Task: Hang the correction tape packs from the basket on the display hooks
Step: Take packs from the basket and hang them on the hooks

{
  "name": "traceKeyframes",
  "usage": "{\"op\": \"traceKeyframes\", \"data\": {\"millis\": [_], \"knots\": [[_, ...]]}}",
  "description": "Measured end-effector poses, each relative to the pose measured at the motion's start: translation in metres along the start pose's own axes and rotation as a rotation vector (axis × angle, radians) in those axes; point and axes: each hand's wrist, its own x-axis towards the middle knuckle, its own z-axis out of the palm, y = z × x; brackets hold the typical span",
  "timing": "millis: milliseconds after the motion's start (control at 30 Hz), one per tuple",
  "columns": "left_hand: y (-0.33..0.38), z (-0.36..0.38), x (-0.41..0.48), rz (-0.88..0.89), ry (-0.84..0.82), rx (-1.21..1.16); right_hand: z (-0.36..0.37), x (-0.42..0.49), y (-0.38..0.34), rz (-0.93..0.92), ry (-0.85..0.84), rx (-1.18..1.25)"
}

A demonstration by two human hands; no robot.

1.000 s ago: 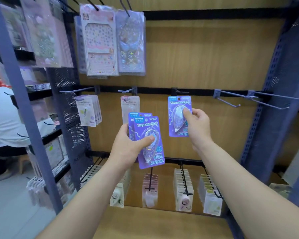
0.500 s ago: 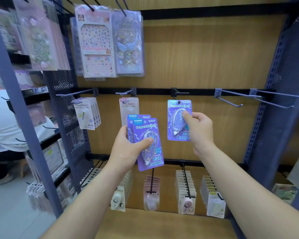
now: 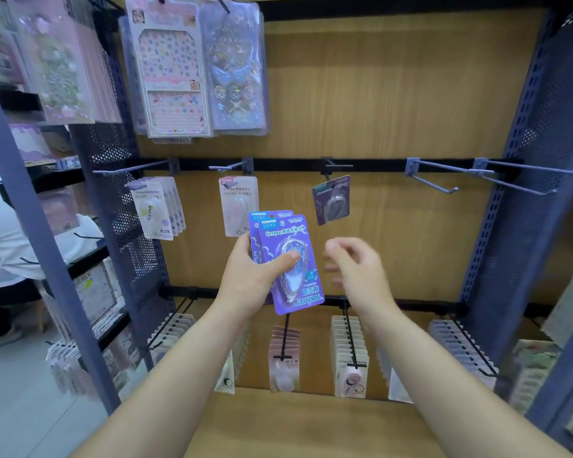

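Note:
My left hand [image 3: 250, 279] grips two purple correction tape packs [image 3: 290, 262], thumb pressed on the front pack's clear blister. A third purple pack [image 3: 331, 200] hangs tilted and turned on the short black hook [image 3: 336, 167] of the middle rail. My right hand [image 3: 356, 271] is blurred, below and slightly right of that hanging pack, fingers loosely curled and holding nothing. It is close beside the packs in my left hand. No basket is in view.
White packs [image 3: 156, 209] and pink packs [image 3: 239, 204] hang on hooks to the left. Two long bare hooks [image 3: 444, 180] stick out at the right. Sticker sheets [image 3: 169, 71] hang above, several rows of packs [image 3: 348, 352] below. A person in white [image 3: 0, 233] sits at far left.
My right hand let go of the purple pack, which now hangs on the middle hook and swings, and dropped down toward the packs in my left hand. My left hand stayed put.

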Motion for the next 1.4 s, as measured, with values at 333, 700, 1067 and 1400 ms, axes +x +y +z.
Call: {"op": "traceKeyframes", "data": {"millis": [333, 700, 1067, 1400], "knots": [[-0.01, 0.029, 0.005, 0.056, -0.049, -0.069, -0.01, -0.01, 0.004, 0.1, -0.169, 0.137], [-0.013, 0.024, 0.019, 0.084, -0.014, 0.007, -0.016, 0.017, -0.013, 0.005, -0.003, 0.247], [-0.01, 0.01, 0.019, 0.073, 0.023, -0.013, -0.018, 0.03, -0.014, -0.026, 0.004, 0.147], [-0.007, 0.01, 0.016, 0.094, 0.037, 0.013, -0.006, 0.065, -0.007, 0.188, 0.08, -0.162]]}}
